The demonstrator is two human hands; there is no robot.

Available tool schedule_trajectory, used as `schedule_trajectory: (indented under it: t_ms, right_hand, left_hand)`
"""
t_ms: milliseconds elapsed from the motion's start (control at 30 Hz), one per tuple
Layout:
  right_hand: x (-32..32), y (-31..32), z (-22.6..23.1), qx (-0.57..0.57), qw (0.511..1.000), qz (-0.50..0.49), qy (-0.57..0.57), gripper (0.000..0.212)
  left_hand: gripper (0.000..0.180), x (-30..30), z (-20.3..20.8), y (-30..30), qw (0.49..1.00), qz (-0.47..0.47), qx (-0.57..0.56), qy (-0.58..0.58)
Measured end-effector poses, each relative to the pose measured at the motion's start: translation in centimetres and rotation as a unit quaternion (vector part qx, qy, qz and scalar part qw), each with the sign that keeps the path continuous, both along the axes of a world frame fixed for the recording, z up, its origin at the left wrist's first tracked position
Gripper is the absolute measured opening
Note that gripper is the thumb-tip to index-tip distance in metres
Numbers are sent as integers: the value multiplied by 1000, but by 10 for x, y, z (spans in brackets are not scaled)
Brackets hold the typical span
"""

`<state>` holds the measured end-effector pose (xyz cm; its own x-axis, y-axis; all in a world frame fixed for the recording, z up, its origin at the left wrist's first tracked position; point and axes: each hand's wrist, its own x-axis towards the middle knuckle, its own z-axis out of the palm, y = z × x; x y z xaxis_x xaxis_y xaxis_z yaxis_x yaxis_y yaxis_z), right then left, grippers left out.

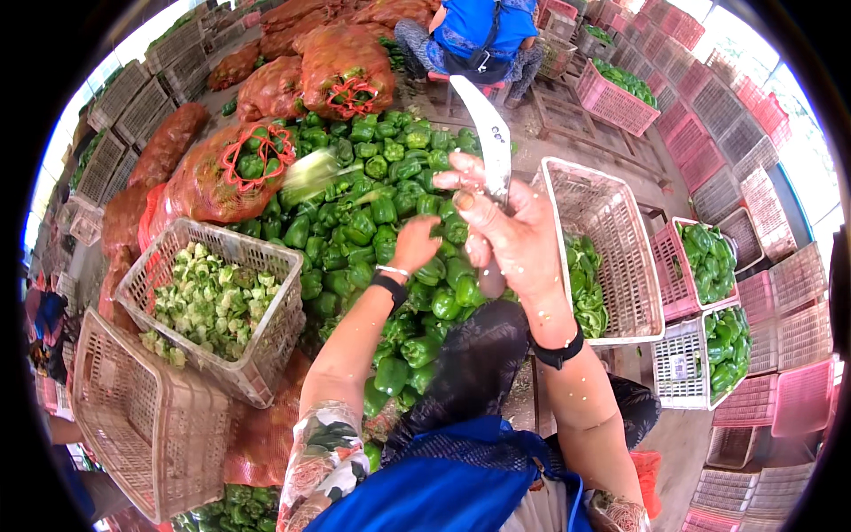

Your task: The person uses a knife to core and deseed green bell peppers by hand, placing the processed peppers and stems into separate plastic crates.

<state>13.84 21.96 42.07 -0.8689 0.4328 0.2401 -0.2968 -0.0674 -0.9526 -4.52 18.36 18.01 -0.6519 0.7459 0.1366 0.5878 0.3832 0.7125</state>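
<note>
In my right hand (pixel 514 226) is a curved knife (pixel 493 133), its pale blade pointing up and away and its handle end showing below my palm. My left hand (pixel 415 244) hovers at the heap of green bell peppers (pixel 359 226), fingers slightly bent and apart, with nothing visible in them. Left of it, above the heap, a pale green piece (pixel 310 176) is smeared by motion and touches neither hand. A grey plastic crate (pixel 275 328) on the left holds pale green cut bits (pixel 208 297). Small pale specks cling to my right hand and forearm.
Right of the heap stands a pale crate (pixel 612 257) with some peppers (pixel 585 279). An empty crate (pixel 151 417) tilts at lower left. Red mesh sacks (pixel 213 173) lie beyond. A person in blue (pixel 483 40) sits ahead. Stacked crates (pixel 753 186) line the right.
</note>
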Motion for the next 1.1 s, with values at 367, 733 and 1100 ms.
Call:
schedule_trajectory:
  t_ms: [367,733,1100]
  right_hand:
    - [111,92,-95,-26,937,-346,-44,22]
    - [122,87,-173,191,887,-367,-204,35]
    - [97,43,-110,511,785,-278,-212,31]
  left_hand:
    - [36,-18,-172,-11,901,-188,-187,343]
    - [47,-68,-177,-50,965,70,102,-230]
    - [40,81,118,20,722,-204,312,-583]
